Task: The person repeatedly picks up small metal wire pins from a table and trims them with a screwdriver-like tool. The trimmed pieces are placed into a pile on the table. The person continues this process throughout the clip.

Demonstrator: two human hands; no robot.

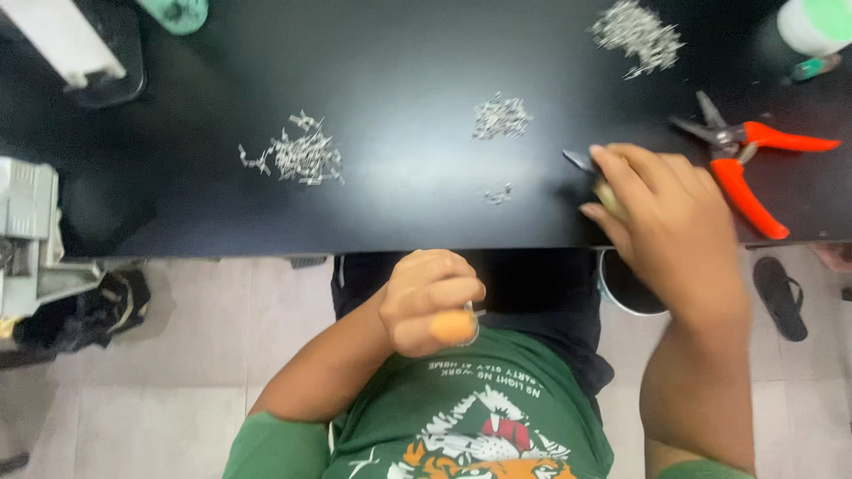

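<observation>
The right hand's (670, 217) grip is pressed around a small metal-tipped tool (593, 173) at the black surface's (399, 53) front edge. The left hand (430, 302), below that edge, is curled shut on a small metal piece (472, 310). Orange-handled cutters (750, 164) lie just right of the right hand. Three heaps of small metal pieces (302, 155) (501, 117) (637, 34) lie beyond; a white-and-green container (816, 25) stands at the far right corner.

Under my right hand (666, 222) I hold a small metal-tipped tool (581, 161) with its dark point poking out past my fingertips over the black table edge, while my left hand (430, 302) pinches a tiny silvery metal piece (470, 310) near my chest.
</observation>
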